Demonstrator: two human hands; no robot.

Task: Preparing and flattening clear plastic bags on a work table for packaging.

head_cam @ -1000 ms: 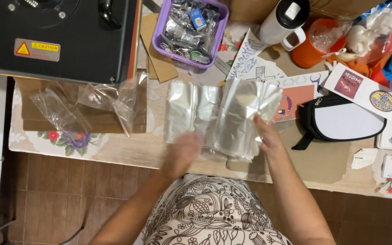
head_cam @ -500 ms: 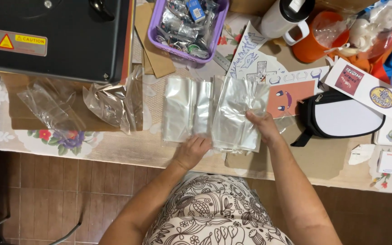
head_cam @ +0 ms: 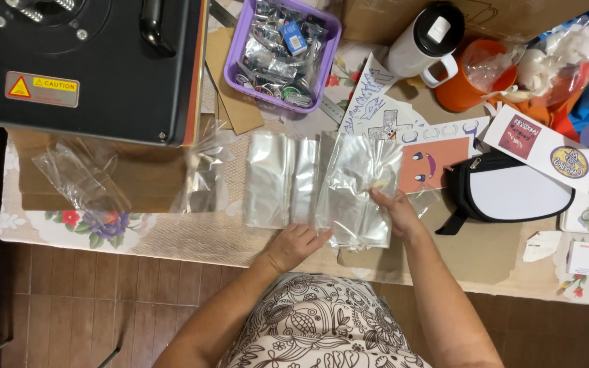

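A stack of clear plastic bags lies on the table in front of me. My right hand grips the stack's right edge, fingers curled under the top sheets. My left hand rests at the stack's lower left corner, fingertips touching the plastic, holding nothing. A second, flatter pile of clear bags lies just left of the stack.
A black heat press fills the top left. Loose crumpled plastic bags lie left. A purple basket of small items, a white mug, an orange cup, printed sheets and a black-and-white pouch stand behind and right.
My left hand slid down from the bags to the stack's lower left corner. My right hand shifted lower along the stack's right edge. The stack now lies flatter.
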